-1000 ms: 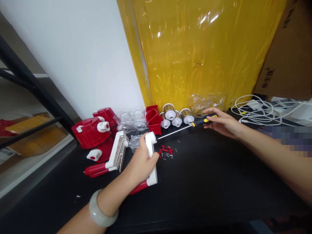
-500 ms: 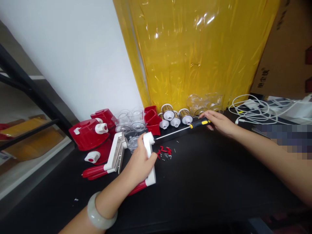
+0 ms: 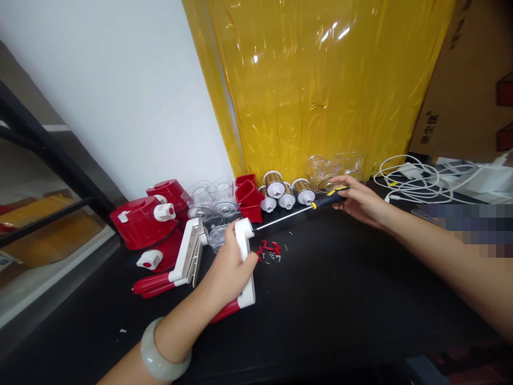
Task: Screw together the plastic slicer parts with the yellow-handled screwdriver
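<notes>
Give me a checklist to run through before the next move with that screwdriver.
1. Left hand grips the white handle: ok, fingers and thumb around it.
2. Right hand holds the screwdriver by its grip: ok.
3. Tip aimed at the white handle's upper end: ok, the shaft runs right up to it.
4. Tip seated in a screw: cannot tell, too small to see.
5. Small metal parts kept together: not ok, a couple lie apart from the cluster.
6. Red clips all counted: cannot tell, they lie bunched together.
</notes>
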`<move>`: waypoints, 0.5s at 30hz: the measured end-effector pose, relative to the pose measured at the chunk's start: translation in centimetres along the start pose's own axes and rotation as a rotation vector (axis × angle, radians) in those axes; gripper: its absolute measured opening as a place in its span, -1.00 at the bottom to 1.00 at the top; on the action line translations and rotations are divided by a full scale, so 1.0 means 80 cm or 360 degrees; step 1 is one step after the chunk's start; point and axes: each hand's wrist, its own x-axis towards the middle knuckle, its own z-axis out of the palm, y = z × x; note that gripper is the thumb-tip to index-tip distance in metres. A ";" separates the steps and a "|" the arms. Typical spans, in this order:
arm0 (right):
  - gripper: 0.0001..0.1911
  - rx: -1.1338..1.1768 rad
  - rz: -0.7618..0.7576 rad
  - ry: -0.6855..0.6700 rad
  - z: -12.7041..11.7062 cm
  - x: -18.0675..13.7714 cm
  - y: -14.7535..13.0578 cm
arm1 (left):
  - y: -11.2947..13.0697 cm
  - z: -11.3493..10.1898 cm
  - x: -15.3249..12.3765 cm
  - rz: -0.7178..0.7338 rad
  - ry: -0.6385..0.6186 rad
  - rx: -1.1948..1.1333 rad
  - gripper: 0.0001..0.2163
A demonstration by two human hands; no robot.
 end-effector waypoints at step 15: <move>-0.44 -0.0492 -0.0005 0.0058 -0.010 0.007 0.013 | -0.002 -0.001 0.002 -0.0057 0.0027 0.0023 -0.32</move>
